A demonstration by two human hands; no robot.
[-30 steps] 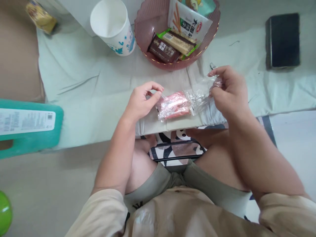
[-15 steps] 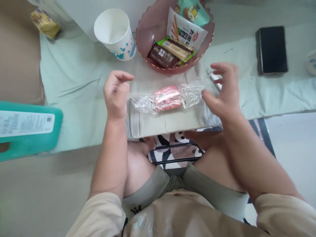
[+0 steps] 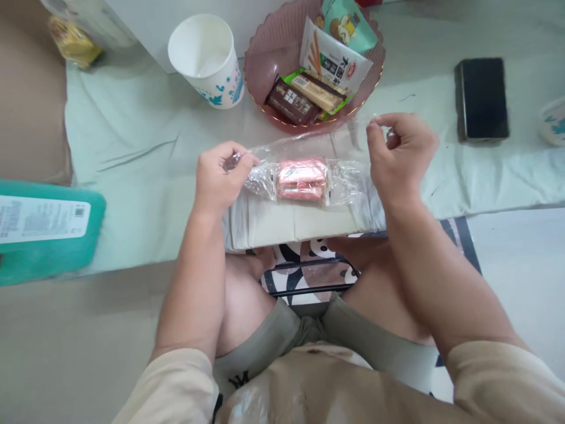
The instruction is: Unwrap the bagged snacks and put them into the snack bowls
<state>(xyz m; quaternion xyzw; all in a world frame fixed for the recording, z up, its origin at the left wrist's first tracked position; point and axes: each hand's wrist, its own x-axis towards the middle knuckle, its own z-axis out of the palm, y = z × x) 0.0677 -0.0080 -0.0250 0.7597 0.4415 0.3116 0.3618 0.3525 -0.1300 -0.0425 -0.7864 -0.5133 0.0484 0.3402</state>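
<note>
A clear plastic bag lies across the front of the table, with small red-and-white packets inside its middle. My left hand pinches the bag's film at the left end, thumb against fingers. At the right end my right hand has its thumb and forefinger closed on the upper edge of the film, which stretches between both hands. The packets rest on the cloth below the raised edge. The tool-like silver item seen earlier beside my right hand is hidden now.
Behind the bag stands a pink glass bowl of wrapped snacks. A white paper cup is to its left. A black box-shaped item lies at right, near another cup. At the left edge is a green container.
Both hands, apart from the bag before, have closed on its film at either end. The upper edge of the film is now lifted and stretched between them.
</note>
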